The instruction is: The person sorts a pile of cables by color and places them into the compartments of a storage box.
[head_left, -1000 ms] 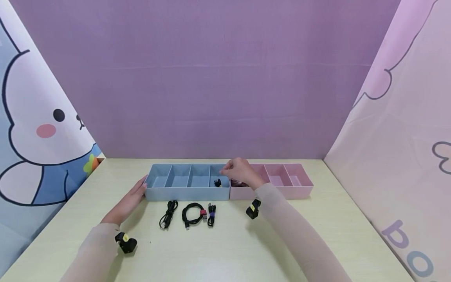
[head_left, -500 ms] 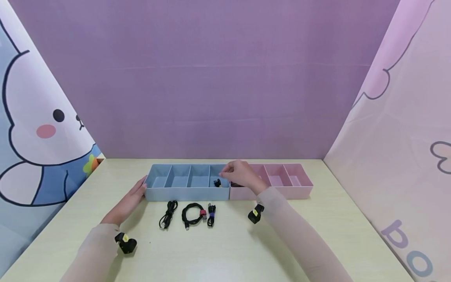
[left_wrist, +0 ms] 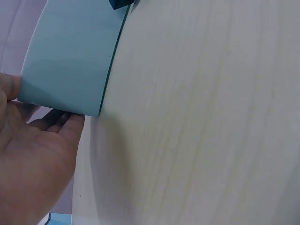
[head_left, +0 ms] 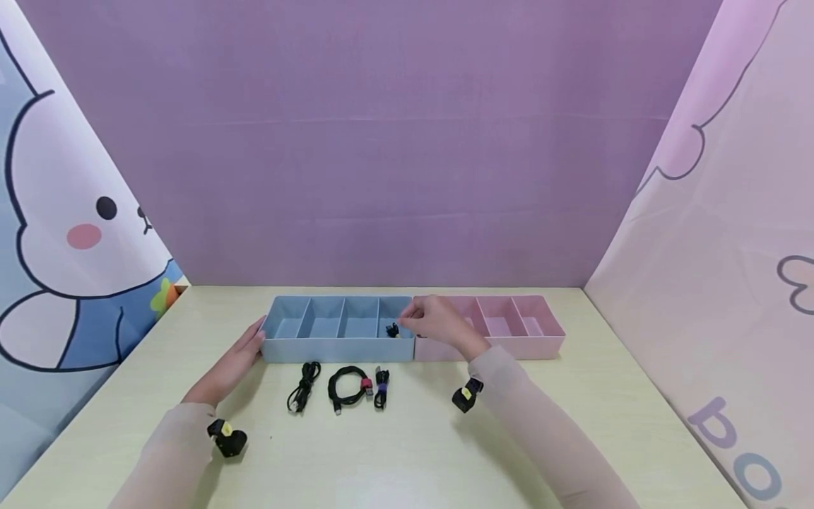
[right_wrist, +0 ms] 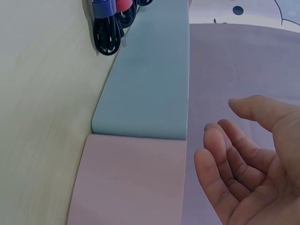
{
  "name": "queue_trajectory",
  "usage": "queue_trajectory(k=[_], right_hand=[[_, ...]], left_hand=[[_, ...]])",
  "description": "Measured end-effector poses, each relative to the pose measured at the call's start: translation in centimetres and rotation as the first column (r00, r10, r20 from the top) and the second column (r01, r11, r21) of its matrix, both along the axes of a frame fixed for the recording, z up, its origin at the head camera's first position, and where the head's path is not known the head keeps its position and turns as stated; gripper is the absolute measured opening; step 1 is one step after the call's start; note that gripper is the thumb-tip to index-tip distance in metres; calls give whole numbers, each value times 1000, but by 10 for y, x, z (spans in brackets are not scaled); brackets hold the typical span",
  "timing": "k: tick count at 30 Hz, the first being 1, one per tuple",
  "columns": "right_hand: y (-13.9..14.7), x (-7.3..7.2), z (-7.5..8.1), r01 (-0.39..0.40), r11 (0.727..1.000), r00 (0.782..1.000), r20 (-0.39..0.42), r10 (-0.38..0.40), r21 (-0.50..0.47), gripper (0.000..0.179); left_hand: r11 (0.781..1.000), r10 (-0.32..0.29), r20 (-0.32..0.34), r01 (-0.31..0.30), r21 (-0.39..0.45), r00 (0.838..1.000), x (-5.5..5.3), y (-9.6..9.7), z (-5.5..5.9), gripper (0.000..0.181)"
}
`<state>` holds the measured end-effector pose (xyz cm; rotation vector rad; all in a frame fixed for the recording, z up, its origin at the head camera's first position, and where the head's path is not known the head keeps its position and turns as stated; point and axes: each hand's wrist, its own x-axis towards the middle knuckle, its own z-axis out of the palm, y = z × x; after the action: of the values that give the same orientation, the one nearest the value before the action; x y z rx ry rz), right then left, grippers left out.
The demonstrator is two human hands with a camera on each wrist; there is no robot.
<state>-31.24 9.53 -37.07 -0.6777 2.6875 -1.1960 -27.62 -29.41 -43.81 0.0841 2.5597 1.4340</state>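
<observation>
A blue divided box (head_left: 337, 350) stands end to end with a pink divided box (head_left: 490, 348). My left hand (head_left: 235, 357) lies along the blue box's left end, its fingers touching the end wall and the thumb near the upper edge. My right hand (head_left: 439, 322) hovers over where the boxes meet. In the right wrist view its fingers (right_wrist: 213, 140) are loosely bent, the thumb stands apart, and nothing shows between them. A small black object (head_left: 392, 330), kind unclear, lies in the blue box's rightmost compartment. The right hand hides most of the pink box's leftmost compartment.
In front of the blue box lie three black cables: a bundled one (head_left: 304, 387), a coiled one with a red tie (head_left: 346, 389), and a short one with a purple tie (head_left: 381, 387). A purple backdrop (head_left: 394, 177) rises behind the table (head_left: 356, 459).
My right hand has drawn slightly toward me and to the right, still over the join of the boxes. The left hand, boxes and cables have stayed put.
</observation>
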Motion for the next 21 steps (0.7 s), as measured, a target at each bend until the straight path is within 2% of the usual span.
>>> queue_trajectory(k=[6,12,21], right_hand=[[-3,3,-5,-16,1000,999,-36,16,-8,17],[-6,9,-4,-24,999,998,-50,25,21,15],[-7,17,-12,-44,998,998,-53,46,36,13]], left_hand=[[1000,-3,0,3,-6,1000,0,1,1,70],[1000,-2,4,2,4,1000,-2,-1,-3,74],[1000,9,10,-9,-2,1000,-3,-2,-4,64]])
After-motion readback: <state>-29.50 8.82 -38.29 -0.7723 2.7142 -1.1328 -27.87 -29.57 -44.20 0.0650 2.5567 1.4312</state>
